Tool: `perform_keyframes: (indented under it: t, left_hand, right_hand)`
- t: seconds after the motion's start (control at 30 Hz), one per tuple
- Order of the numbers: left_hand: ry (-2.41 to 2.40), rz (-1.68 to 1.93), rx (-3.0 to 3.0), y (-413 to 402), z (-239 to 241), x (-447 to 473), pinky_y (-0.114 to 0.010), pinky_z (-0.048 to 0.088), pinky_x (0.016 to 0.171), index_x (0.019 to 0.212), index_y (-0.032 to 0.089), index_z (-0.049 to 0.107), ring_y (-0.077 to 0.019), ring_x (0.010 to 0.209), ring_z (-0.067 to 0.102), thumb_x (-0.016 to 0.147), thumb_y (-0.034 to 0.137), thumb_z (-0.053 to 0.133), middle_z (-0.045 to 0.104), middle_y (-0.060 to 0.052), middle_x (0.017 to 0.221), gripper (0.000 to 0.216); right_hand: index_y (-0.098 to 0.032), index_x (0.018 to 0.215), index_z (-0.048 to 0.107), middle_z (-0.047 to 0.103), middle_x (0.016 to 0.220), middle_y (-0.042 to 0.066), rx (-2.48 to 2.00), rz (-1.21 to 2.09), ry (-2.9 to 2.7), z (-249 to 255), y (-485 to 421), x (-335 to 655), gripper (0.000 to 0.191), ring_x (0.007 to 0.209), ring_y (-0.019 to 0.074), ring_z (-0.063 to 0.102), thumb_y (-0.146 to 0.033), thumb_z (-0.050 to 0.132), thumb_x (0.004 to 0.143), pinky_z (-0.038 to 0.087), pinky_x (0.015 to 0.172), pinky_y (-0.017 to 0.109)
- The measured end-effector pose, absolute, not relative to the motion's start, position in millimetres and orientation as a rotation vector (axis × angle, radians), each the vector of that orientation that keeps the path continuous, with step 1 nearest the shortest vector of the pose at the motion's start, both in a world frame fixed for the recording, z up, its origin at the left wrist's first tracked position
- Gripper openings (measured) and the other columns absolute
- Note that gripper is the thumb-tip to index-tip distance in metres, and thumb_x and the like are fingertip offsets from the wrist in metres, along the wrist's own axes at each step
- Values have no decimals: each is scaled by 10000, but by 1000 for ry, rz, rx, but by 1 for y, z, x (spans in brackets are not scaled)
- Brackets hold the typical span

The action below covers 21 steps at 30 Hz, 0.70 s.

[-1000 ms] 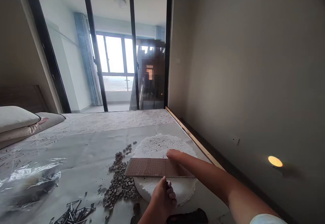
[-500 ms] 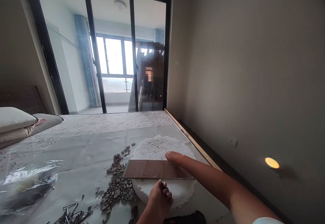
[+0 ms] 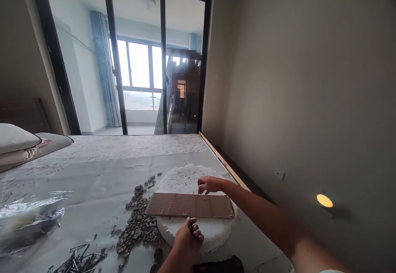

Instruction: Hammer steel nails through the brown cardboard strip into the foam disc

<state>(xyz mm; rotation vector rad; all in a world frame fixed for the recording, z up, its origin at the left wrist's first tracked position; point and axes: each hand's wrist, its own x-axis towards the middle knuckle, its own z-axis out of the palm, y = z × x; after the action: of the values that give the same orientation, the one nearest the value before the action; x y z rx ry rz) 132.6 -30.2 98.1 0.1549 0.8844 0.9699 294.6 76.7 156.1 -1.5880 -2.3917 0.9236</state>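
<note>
A brown perforated board (image 3: 188, 205) lies across a round white foam disc (image 3: 185, 178) on the covered bed. My right hand (image 3: 208, 184) is pinched on a thin nail that stands upright on the board near its middle. My left hand (image 3: 185, 244) is closed at the disc's near edge, with a few dark nails showing between its fingers.
A heap of small grey stones (image 3: 136, 223) lies left of the disc. Loose nails (image 3: 77, 261) lie at the front left, beside a crumpled plastic bag (image 3: 27, 219). A dark object (image 3: 219, 264) sits at the bottom edge. The wall runs along the right; pillows (image 3: 15, 141) at far left.
My right hand has lifted off the board's right part and moved toward its middle, now pinching a nail upright. The left hand has barely moved.
</note>
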Motion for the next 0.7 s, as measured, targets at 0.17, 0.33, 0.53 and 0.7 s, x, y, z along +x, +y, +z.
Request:
perform_keyframes:
  t: [0.17, 0.33, 0.53, 0.7]
  left_hand:
    - [893, 926, 133, -33, 104, 140, -186, 342, 428, 701, 171, 433, -72, 364, 410, 871, 228, 366, 416, 37, 441, 192]
    - [864, 850, 160, -40, 105, 154, -176, 347, 423, 665, 174, 418, -75, 372, 445, 836, 203, 427, 431, 37, 434, 174]
    - [768, 722, 173, -43, 104, 149, -129, 132, 334, 664, 169, 394, -18, 297, 245, 844, 205, 380, 362, 66, 444, 185]
    - [786, 702, 239, -43, 102, 145, -129, 95, 342, 714, 158, 428, -14, 315, 223, 841, 213, 349, 354, 63, 476, 160]
  right_hand:
    - [-185, 937, 602, 644, 1050, 31, -1250, 1082, -2590, 176, 38, 288, 193, 889, 129, 588, -268, 482, 810, 457, 705, 213]
    - [-156, 877, 649, 648, 977, 64, -1129, 747, -2881, 156, 9, 275, 191, 883, 169, 577, -253, 545, 750, 431, 745, 248]
    - [-176, 905, 658, 673, 902, 46, -1195, 677, -2780, 150, -6, 280, 234, 833, 160, 604, -319, 578, 738, 447, 718, 231]
    - [-180, 1090, 588, 649, 1065, 56, -1639, 325, -2483, 148, 21, 318, 318, 935, 147, 597, -318, 427, 854, 443, 790, 227]
